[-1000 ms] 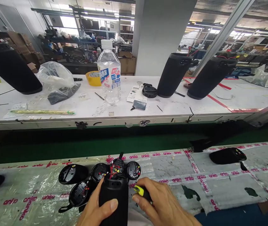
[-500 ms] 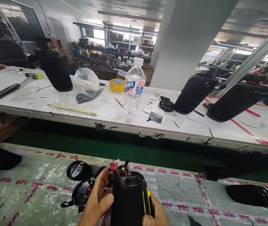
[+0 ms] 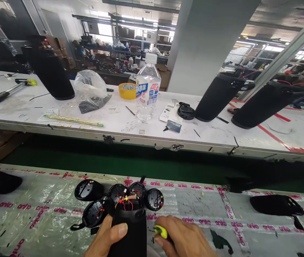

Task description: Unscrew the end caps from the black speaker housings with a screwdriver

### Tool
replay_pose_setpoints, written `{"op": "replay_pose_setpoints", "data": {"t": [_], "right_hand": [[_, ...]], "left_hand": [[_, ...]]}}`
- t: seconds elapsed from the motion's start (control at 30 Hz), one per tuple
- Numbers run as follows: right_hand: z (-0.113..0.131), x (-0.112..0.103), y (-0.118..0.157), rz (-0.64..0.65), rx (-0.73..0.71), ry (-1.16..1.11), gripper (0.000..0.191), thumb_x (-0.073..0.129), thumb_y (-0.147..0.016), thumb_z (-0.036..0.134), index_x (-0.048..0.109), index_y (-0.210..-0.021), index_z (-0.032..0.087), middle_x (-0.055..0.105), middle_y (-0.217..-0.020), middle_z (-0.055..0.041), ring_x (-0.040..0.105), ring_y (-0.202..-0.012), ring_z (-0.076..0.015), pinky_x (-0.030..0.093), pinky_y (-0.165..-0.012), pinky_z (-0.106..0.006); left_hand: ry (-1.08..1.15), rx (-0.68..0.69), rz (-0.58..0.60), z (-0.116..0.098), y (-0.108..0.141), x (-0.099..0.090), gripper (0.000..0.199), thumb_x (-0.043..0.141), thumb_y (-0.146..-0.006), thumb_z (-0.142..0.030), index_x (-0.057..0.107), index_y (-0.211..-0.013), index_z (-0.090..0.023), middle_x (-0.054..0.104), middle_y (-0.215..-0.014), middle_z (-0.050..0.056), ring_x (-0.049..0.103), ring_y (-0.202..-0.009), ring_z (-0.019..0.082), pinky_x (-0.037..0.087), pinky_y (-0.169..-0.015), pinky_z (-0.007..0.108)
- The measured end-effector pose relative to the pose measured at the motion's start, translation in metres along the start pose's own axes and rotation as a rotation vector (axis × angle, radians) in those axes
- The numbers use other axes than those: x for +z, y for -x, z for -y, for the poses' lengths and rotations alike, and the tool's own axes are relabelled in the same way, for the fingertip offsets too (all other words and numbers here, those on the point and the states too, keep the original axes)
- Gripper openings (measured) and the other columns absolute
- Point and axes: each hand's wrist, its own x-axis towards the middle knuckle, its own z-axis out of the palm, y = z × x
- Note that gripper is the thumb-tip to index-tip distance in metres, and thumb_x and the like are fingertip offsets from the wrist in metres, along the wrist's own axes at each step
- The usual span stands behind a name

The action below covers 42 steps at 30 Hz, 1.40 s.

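Note:
My left hand (image 3: 108, 237) is wrapped round a black fabric-covered speaker body (image 3: 130, 233), its thumb lying across the front. Red and black wires (image 3: 126, 203) with a white connector stick out of the speaker's open top. To the right, apart from the speaker, my right hand (image 3: 182, 237) is closed round a yellow-and-black handled tool (image 3: 161, 231). A thin dark tip points from it toward the speaker; the exact kind of tool is unclear. Just behind the speaker lie several round black end caps (image 3: 154, 200) with small connectors inside.
On the white bench (image 3: 119, 132) beyond stand a water bottle (image 3: 148, 89), yellow tape (image 3: 127, 91), a plastic bag (image 3: 91, 89), a hammer (image 3: 7, 93) and several black speakers (image 3: 216, 96). A black piece (image 3: 276, 205) lies right on the plastic-covered near surface (image 3: 191, 203).
My right hand has moved away from the speaker's right side, taking the yellow-and-black tool with it. The speaker has shifted left, uncovering more end caps behind it.

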Motion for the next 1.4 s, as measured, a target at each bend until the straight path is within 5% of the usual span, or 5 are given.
{"op": "replay_pose_setpoints", "data": {"t": [0.13,0.7,1.0,1.23,1.4], "right_hand": [[0.006,-0.014,-0.019,0.058,-0.197,0.215,0.034,0.078,-0.092,0.032,0.052,-0.112,0.026,0.068,-0.086,0.0042,0.071,-0.068,-0.0196,0.042,-0.051,-0.029],[0.013,-0.028,-0.025,0.095,-0.301,0.475,0.035,0.075,-0.095,0.049,0.053,-0.095,0.022,0.063,-0.075,0.0007,0.063,-0.056,-0.0209,0.037,-0.047,-0.037],[0.023,-0.028,-0.022,0.175,-0.280,0.582,0.027,0.060,-0.104,0.046,0.052,-0.093,0.023,0.061,-0.071,-0.0022,0.059,-0.050,-0.0230,0.026,-0.040,-0.040],[0.009,-0.007,-0.022,0.060,-0.205,0.251,0.031,0.068,-0.101,0.049,0.051,-0.099,0.024,0.069,-0.080,0.0017,0.069,-0.060,-0.0212,0.038,-0.050,-0.034],[0.008,-0.010,-0.019,-0.097,-0.016,-0.105,0.008,0.046,-0.111,0.031,0.048,-0.106,0.025,0.071,-0.083,0.0053,0.072,-0.065,-0.0177,0.043,-0.060,-0.030]], "left_hand": [[-0.010,-0.006,0.035,0.000,0.002,0.000,0.092,0.081,-0.076,-0.045,0.043,-0.158,-0.026,0.075,-0.136,0.010,0.057,-0.140,0.042,0.051,-0.111,0.054],[-0.181,-0.030,0.067,-0.008,0.000,0.004,0.076,0.088,-0.065,-0.052,0.066,-0.132,-0.023,0.076,-0.130,0.013,0.061,-0.131,0.045,0.047,-0.109,0.056],[-0.417,0.067,-0.020,-0.014,0.013,0.015,0.106,0.085,-0.068,-0.058,0.038,-0.158,-0.028,0.071,-0.140,0.011,0.058,-0.136,0.044,0.051,-0.108,0.052],[-0.091,-0.047,-0.042,0.002,-0.003,0.003,0.104,0.087,-0.063,-0.048,0.046,-0.155,-0.026,0.077,-0.132,0.012,0.061,-0.133,0.046,0.052,-0.109,0.055],[-0.013,-0.049,-0.102,0.005,-0.004,-0.004,0.099,0.088,-0.066,-0.046,0.049,-0.155,-0.026,0.076,-0.132,0.013,0.062,-0.132,0.048,0.055,-0.106,0.055]]}}
